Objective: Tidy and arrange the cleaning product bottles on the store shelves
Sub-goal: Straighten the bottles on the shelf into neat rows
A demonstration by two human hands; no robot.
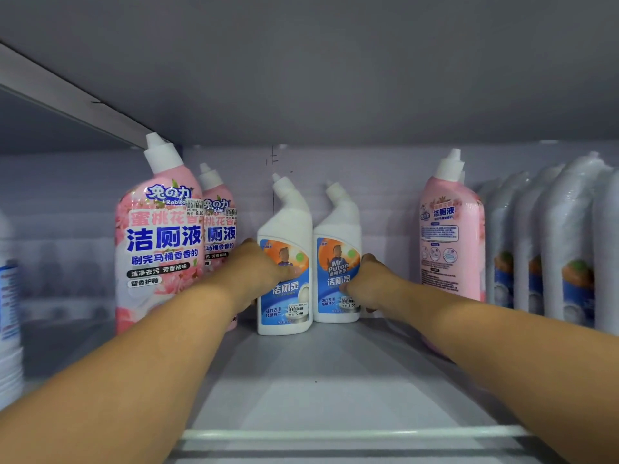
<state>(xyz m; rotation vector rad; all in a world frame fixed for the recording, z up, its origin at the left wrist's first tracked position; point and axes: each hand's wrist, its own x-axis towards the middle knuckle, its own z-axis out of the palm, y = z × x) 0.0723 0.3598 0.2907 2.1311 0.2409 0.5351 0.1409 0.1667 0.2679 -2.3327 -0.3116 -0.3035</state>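
Note:
Two small white toilet-cleaner bottles with blue and orange labels stand upright side by side deep on the shelf. My left hand (258,269) grips the left white bottle (288,226) from its left side. My right hand (370,283) grips the right white bottle (338,222) from its right side, thumb across the label. Both arms reach in from the front edge.
Two tall pink bottles (157,236) stand at the left, one behind the other. A pink bottle (450,236) turned back-label-out stands at the right, beside a row of several white bottles (566,242). The grey shelf floor (318,373) lies bare in front; the upper shelf hangs low overhead.

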